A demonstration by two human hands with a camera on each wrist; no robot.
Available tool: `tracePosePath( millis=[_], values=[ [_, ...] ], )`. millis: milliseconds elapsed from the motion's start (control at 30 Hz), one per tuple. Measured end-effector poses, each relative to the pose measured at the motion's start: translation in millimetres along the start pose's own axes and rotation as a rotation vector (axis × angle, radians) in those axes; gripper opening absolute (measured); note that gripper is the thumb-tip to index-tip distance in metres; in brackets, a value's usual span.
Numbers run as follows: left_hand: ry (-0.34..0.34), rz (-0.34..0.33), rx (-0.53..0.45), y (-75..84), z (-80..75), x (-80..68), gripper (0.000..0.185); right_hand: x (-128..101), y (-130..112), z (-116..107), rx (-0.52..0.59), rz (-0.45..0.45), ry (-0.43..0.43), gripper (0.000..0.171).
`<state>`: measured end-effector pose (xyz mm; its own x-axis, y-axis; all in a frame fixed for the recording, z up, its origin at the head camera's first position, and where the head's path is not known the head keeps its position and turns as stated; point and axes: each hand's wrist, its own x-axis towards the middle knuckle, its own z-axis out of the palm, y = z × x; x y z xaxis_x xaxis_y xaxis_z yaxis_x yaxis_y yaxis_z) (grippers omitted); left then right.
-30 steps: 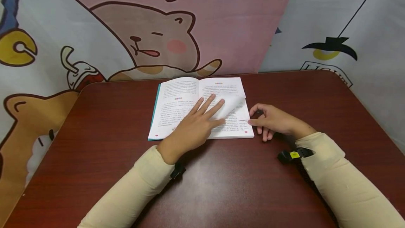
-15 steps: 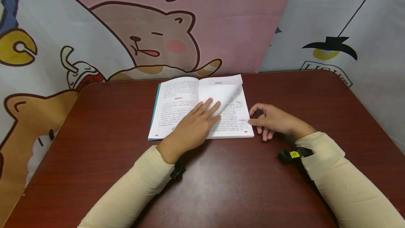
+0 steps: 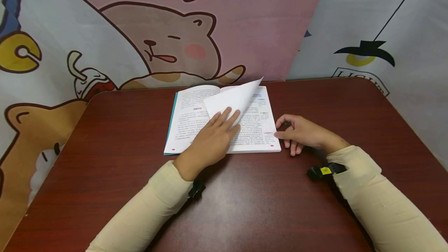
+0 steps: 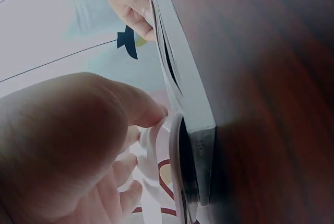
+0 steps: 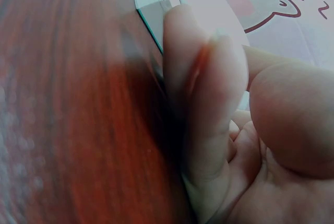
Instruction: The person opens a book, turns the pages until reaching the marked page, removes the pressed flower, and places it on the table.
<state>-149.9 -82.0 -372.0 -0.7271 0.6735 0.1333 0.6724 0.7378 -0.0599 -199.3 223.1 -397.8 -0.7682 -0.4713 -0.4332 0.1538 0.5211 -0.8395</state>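
Observation:
A book [image 3: 196, 98] with a teal cover lies open on the table, its pages printed with small text. My left hand [image 3: 213, 139] rests over the middle of it, fingers spread and fairly straight, touching a turning page [image 3: 231, 98]. This page is curled over to the left, and its far corner points up beyond the book's top edge. At the book's right edge, my right hand [image 3: 304, 131] has its thumb on the page margin and its index finger bent beside it. The left wrist view shows the thick page block [image 4: 182, 57] side-on, with my right hand [image 4: 130, 4] at its far end.
The dark red-brown wooden table [image 3: 245, 205] spreads around the book. Behind it hangs a cloth [image 3: 266, 22] with cartoon animals, close to the table's far edge. Both wrists carry a black strap, such as the right wrist's camera strap [image 3: 318, 172].
The page under my left fingers has lifted from the right side and folded over leftward, uncovering text beneath. My left fingers have drawn slightly left. My right hand has stayed in place.

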Motion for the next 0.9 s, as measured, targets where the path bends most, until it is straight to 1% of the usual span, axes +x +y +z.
tracePosePath(
  millis=[233,400,767,900],
  values=[
    [0.001,-0.031,0.005,0.6,-0.2,-0.6,0.042,-0.3,-0.8,-0.6,-0.003,0.002,-0.003,0.044],
    [0.009,-0.059,0.026,0.9,-1.6,-1.8,0.042,-0.2,-0.6,-1.0,0.001,0.003,-0.006,0.045],
    [-0.005,-0.133,0.048,1.0,0.7,-3.0,0.045,-0.2,-0.8,-1.1,-0.002,0.006,-0.006,0.046],
    [-0.025,-0.168,0.052,1.2,0.4,-2.5,0.047,-0.2,-0.8,-0.5,0.001,0.009,-0.005,0.045]
  ],
)
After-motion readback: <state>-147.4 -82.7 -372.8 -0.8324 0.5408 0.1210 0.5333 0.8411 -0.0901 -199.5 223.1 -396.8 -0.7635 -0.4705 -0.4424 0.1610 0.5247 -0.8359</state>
